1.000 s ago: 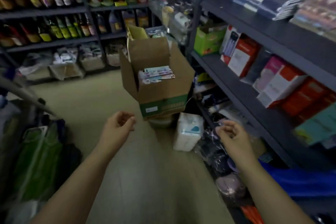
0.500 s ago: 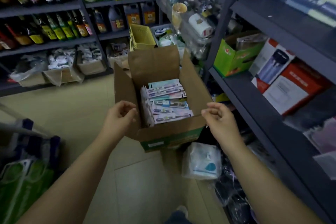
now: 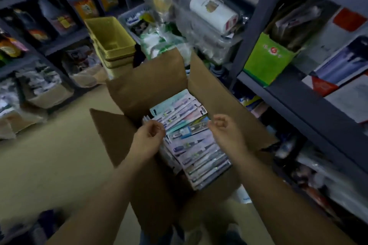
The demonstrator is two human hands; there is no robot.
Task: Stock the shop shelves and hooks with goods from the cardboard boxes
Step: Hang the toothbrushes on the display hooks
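Observation:
An open brown cardboard box [image 3: 151,83] stands on the shop floor in front of me with its flaps spread. It holds several flat carded packs [image 3: 195,145] stacked in a row. My left hand [image 3: 148,138] hovers over the left end of the packs, fingers curled, with nothing visibly held. My right hand [image 3: 227,131] hovers over the right side of the packs, fingers loosely curled and apart, holding nothing.
Dark metal shelving [image 3: 310,95] runs along the right, carrying a green carton [image 3: 266,59] and boxed goods. Stacked yellow baskets [image 3: 111,40] and bagged goods sit behind the box. More shelves with bottles [image 3: 59,16] line the back left. Beige floor [image 3: 49,155] lies to the left.
I have come closer to the box, which now fills the middle of the view. Both hands moved from its front rim to above the packs inside.

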